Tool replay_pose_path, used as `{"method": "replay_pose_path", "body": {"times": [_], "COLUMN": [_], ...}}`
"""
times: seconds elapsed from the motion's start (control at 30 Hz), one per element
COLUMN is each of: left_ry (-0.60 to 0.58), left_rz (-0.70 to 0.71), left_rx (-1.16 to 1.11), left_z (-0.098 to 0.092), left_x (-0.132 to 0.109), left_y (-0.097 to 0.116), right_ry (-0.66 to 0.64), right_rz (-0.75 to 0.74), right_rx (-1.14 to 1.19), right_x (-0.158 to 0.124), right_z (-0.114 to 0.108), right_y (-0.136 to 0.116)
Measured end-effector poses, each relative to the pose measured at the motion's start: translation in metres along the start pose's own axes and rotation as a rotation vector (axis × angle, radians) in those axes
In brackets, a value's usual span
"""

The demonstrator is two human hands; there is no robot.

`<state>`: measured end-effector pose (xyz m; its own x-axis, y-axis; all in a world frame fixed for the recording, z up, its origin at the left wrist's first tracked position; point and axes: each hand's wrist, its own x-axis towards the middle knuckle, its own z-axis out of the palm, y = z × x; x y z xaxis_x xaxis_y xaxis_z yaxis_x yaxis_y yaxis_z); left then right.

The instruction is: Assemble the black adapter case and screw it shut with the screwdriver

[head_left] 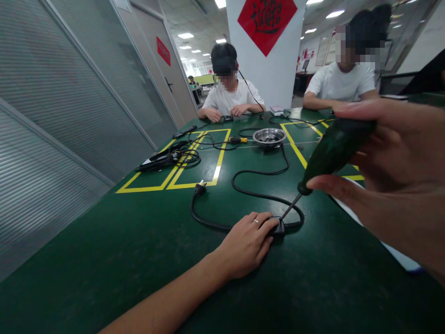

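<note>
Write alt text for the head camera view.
The right hand holds a dark green screwdriver, its tip at a small black plug that the left hand pins to the green table. A black cable loops behind it; two people sit opposite.

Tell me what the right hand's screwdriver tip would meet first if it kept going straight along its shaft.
The right hand holds a dark green screwdriver angled down-left. Its shaft runs to the small black cable part pinned under the left hand on the green table. It looks at or near contact, though depth is unclear.
</note>
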<state>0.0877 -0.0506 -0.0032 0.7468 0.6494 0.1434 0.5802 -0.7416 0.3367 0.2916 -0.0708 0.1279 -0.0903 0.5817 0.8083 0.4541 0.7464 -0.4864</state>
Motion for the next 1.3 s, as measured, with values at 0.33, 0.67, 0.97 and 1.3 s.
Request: {"method": "replay_pose_path", "body": {"times": [0.33,0.67,0.97,1.3], "left_ry": [-0.001,-0.012,0.067,0.08], "left_rz": [-0.001,-0.007,-0.045,-0.117], "left_rx": [0.01,0.018,-0.1,-0.233], "left_z": [-0.001,-0.003,0.0,-0.012], "left_x": [0.0,0.001,-0.007,-0.017], "left_y": [0.0,0.001,-0.005,-0.034], "right_ry": [0.023,0.003,-0.031,0.131], "right_rz": [-0.061,-0.036,0.056,0.145], "right_rx": [-0.06,0.033,0.193,0.137], "right_x": [0.003,0.003,0.006,-0.009], "right_z": [-0.002,-0.004,-0.012,0.006], "right_y": [0.017,0.017,0.023,-0.002]}}
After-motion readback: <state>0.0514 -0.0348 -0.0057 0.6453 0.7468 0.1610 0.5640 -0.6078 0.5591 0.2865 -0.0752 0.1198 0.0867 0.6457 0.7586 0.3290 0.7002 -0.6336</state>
